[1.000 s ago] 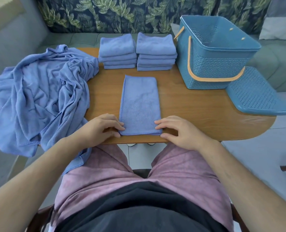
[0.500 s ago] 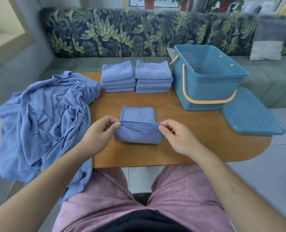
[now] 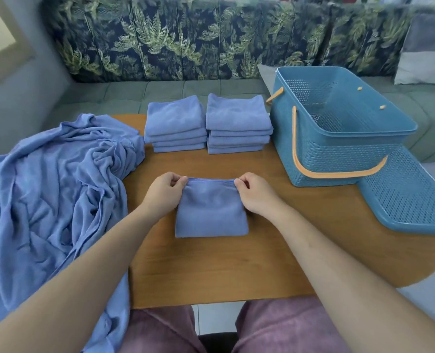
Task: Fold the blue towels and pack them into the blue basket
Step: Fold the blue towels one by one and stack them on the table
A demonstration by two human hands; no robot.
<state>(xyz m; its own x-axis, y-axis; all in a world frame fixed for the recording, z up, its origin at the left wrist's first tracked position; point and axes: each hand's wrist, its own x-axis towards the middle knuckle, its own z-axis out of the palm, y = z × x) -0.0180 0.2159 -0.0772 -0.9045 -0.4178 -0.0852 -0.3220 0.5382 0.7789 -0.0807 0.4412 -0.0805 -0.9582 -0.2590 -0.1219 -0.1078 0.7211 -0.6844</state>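
Pinching far corners of folded towel (image 3: pixel 211 212) | left hand (image 3: pixel 164 194) | right hand (image 3: pixel 256 194) | towel between hands

The heap of loose towels (image 3: pixel 53 200) runs off the left and bottom edges and buries the bench's (image 3: pixel 211 271) left side. The right edge cuts the lid (image 3: pixel 410 200). The folded towel's (image 3: pixel 211 215) far corners hide part of the fingers of the left hand (image 3: pixel 164 193) and right hand (image 3: pixel 256 194).
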